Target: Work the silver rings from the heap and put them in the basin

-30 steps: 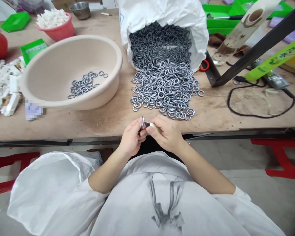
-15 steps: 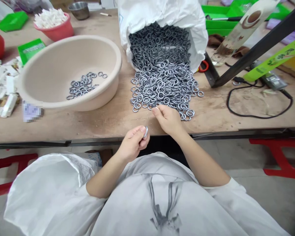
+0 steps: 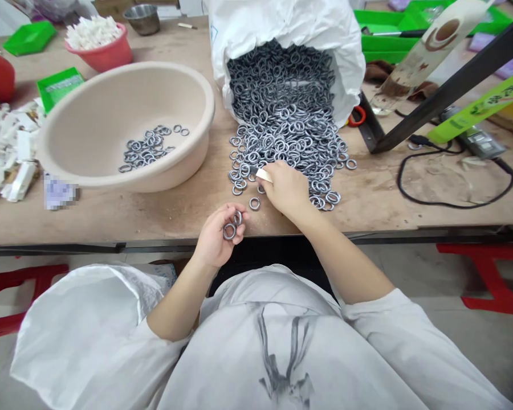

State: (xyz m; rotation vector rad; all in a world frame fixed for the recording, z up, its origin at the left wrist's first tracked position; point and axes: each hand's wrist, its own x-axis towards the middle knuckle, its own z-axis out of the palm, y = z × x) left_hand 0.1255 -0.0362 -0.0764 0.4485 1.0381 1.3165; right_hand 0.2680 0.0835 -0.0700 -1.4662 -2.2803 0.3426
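Observation:
My left hand (image 3: 217, 234) is at the table's front edge, fingers curled around two grey metal rings (image 3: 229, 231). Just right of its fingertips, a single loose ring (image 3: 255, 204) lies on the wood. My right hand (image 3: 287, 187) grips a small flat white piece with a dark tip (image 3: 264, 175); its exact kind does not show. That tip reaches to the front of a big heap of grey rings (image 3: 290, 136), which spills from the mouth of a white sack (image 3: 282, 20). A few more rings lie inside the beige basin (image 3: 126, 181) to the left.
White pieces (image 3: 23, 145) are piled at the far left, near a green tray (image 3: 60, 88). Behind the basin stands a red bowl of white pieces (image 3: 105, 54). A black metal bar (image 3: 444, 85) slants up on the right, above a black cable (image 3: 453, 204).
My left hand has moved slightly left and turned, so two rings show in it. My right hand has shifted up-left, exposing the white piece. A loose ring now shows between the hands.

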